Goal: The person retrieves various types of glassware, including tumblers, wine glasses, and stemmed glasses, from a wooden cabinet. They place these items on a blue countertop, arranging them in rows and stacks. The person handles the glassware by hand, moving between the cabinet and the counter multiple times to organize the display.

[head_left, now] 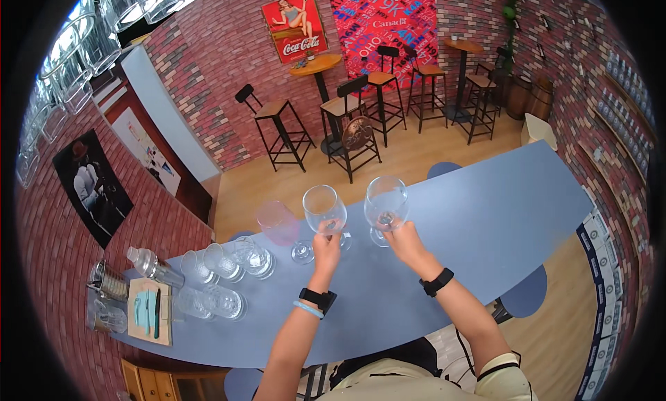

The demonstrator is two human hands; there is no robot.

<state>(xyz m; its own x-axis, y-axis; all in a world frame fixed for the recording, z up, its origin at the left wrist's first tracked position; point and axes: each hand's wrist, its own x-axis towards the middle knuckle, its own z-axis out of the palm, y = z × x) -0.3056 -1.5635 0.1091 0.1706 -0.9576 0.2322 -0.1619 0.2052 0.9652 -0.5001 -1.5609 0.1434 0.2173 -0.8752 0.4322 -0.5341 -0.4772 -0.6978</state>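
My left hand is closed around the stem of a clear wine glass, just below its bowl. A second clear wine glass is gripped the same way by my right hand. Both glasses are upright side by side over the blue-grey counter, a small gap between their bowls. Whether their feet touch the counter I cannot tell. To the left of my left hand stands a pink-tinted wine glass with a clear foot, touched by neither hand.
Several clear tumblers stand on the left of the counter. Beyond them are a cocktail shaker, a wooden board with teal items, and a clear jug. Stools and a high round table stand past the counter.
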